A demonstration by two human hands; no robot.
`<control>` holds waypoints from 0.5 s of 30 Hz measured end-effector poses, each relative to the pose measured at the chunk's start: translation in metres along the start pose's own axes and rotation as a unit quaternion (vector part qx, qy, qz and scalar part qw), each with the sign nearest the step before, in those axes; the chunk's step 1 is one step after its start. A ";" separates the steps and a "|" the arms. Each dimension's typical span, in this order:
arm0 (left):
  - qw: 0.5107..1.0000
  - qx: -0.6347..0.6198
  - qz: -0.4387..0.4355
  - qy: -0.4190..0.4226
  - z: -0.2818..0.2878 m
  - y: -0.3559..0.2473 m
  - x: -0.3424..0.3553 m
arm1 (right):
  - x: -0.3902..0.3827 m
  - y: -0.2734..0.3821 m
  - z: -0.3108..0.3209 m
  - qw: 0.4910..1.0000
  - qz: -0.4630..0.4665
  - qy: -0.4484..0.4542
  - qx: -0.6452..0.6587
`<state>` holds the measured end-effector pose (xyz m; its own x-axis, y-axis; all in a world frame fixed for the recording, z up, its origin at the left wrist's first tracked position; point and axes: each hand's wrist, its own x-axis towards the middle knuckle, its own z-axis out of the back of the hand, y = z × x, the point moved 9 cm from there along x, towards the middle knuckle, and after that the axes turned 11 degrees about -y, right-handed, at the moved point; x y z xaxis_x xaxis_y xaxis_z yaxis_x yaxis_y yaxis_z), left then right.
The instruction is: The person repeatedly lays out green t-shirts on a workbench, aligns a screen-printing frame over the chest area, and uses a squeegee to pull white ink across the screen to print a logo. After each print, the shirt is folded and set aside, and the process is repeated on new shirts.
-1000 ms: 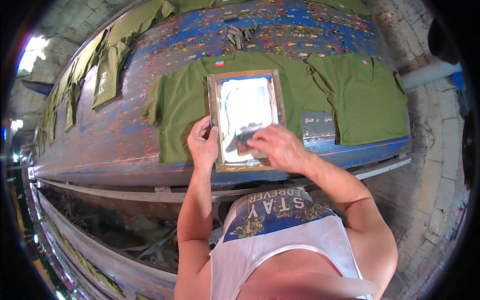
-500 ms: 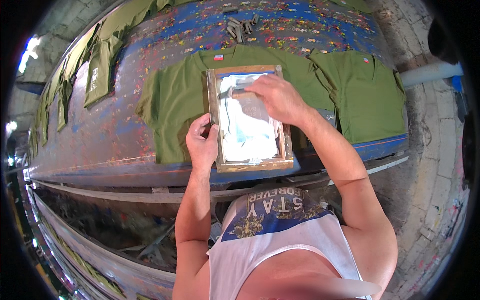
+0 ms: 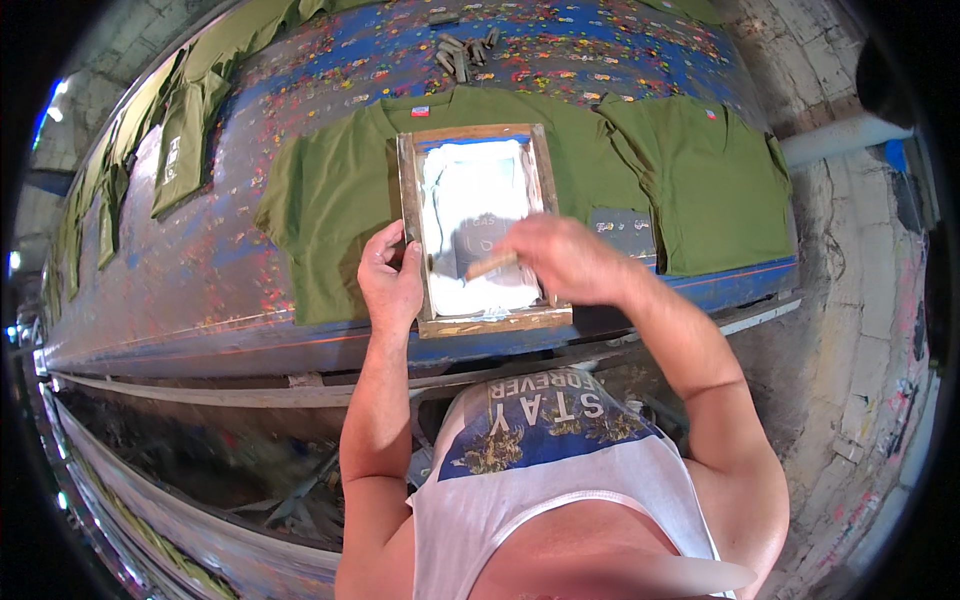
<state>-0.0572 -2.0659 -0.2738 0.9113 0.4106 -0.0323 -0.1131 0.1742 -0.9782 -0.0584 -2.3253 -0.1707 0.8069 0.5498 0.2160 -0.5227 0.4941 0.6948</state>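
A wooden screen printing frame lies on a green T-shirt spread on the table. White ink covers much of its mesh, and some lettering shows through the thinner middle. My left hand grips the frame's left rail, thumb on the near side of the fingers. In my right hand is a small squeegee with a wooden edge, pressed to the mesh in the lower half of the frame. My right fingers partly hide it.
Another green T-shirt lies at the right, overlapping the first. A pile of short grey pieces sits farther back on the paint-spotted table. More green garments hang over the far left edge. A pale pipe runs at right.
My right hand has drawn the squeegee from the far end of the mesh toward me. My left hand has kept its grip on the frame. The whole view has shifted slightly.
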 end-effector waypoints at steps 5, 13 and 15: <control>1.000 0.018 -0.011 -0.002 0.000 0.005 0.002 | 0.075 -0.050 0.026 0.991 0.019 -0.122 -0.059; 1.000 0.017 -0.022 -0.001 -0.002 0.001 0.001 | 0.062 -0.039 0.013 0.985 0.031 -0.139 -0.094; 0.998 0.050 -0.027 -0.004 -0.002 -0.001 0.000 | 0.041 -0.024 0.003 0.988 0.029 -0.129 -0.085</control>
<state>-0.0560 -2.0683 -0.2731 0.9144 0.4043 0.0227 -0.1021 0.2844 -0.9533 -0.0124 -2.3168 -0.1760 0.8064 0.4012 0.4344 -0.5905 0.5847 0.5563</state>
